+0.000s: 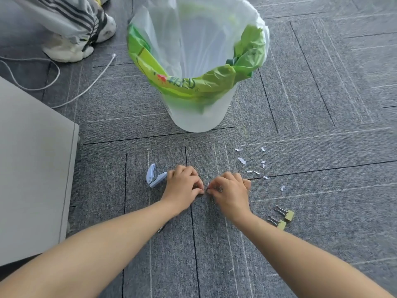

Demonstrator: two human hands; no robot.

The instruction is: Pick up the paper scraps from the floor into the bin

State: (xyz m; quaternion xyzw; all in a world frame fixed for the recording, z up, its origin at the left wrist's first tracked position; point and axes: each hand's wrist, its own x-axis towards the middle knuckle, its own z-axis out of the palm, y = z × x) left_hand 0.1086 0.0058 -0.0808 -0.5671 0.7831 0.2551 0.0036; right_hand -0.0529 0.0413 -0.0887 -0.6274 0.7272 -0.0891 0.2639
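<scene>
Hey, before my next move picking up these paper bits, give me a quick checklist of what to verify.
1. Bin upright with its mouth open: ok.
2. A scrap held in the grip: cannot tell. The curled fingertips of the left hand and right hand meet down on the carpet, and anything between them is too small to see.
3. Floor free of paper scraps: not ok. Several lie to the right of the right hand.
4. Blue tool beside the left hand and binder clips lying apart from the scraps: ok.
</scene>
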